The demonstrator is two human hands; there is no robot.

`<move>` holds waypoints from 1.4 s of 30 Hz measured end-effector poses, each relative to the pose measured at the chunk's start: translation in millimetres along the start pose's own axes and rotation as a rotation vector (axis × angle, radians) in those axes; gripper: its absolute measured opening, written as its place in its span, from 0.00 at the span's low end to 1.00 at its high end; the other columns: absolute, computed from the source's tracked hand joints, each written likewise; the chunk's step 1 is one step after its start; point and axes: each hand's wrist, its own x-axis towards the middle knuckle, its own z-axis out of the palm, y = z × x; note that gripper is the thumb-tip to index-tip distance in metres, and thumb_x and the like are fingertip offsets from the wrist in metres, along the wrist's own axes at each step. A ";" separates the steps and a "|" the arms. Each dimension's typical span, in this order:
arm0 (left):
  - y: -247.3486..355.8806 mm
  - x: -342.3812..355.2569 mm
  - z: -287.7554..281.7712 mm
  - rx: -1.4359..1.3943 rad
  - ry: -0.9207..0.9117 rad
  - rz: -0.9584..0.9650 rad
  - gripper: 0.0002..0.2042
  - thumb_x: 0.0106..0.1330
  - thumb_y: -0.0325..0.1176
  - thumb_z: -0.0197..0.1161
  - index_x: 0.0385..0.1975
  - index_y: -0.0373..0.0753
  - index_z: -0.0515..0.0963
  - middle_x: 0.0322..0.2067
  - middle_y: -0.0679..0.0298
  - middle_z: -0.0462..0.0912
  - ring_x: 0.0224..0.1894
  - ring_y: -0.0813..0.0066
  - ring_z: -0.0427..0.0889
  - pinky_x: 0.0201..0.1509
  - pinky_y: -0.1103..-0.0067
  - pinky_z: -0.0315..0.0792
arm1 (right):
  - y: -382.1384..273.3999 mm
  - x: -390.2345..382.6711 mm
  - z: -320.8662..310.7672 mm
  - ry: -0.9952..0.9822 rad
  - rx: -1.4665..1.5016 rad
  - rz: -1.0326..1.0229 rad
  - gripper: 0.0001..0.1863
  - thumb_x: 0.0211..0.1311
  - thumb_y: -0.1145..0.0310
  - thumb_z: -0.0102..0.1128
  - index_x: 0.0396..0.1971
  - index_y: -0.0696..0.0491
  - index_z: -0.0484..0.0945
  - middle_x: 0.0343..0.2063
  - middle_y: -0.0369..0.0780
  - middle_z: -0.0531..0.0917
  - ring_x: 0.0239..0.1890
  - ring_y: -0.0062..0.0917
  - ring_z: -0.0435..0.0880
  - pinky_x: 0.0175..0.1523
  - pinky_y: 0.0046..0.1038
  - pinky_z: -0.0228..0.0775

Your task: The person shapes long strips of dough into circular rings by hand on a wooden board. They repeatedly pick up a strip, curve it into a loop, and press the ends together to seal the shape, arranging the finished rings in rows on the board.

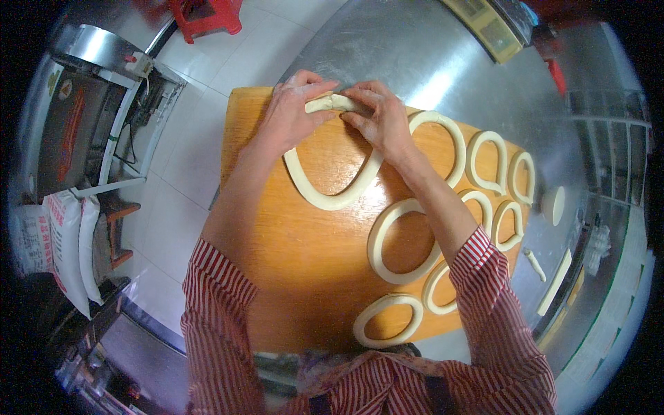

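A long rope of pale dough (330,201) is bent into a large loop on the wooden board (277,290). At the loop's far side its two ends meet between my hands. My left hand (296,109) pinches one end, thumb below and fingers above. From the other side my right hand (382,119) grips the other end in the same way. A seam shows in the dough between the fingertips. Flour whitens the fingers. To the right of my right hand lies a closed dough ring (456,142), partly behind my wrist.
Several more dough rings, such as one (373,252) near my right forearm, lie on the board's right. A metal table (387,41) carries the board, a dough scrap (534,265) and a yellowish scale-like box (487,28). Left stand white sacks (67,242) and a red stool (205,21).
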 end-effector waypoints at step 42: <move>39.4 -69.5 -13.6 0.245 0.223 -0.075 0.18 0.56 0.31 0.72 0.47 0.38 0.80 0.47 0.51 0.78 0.54 0.49 0.75 0.61 0.59 0.66 | -23.6 -52.8 -42.8 -0.044 -0.244 0.035 0.24 0.52 0.60 0.74 0.47 0.56 0.82 0.46 0.47 0.82 0.49 0.43 0.80 0.58 0.44 0.70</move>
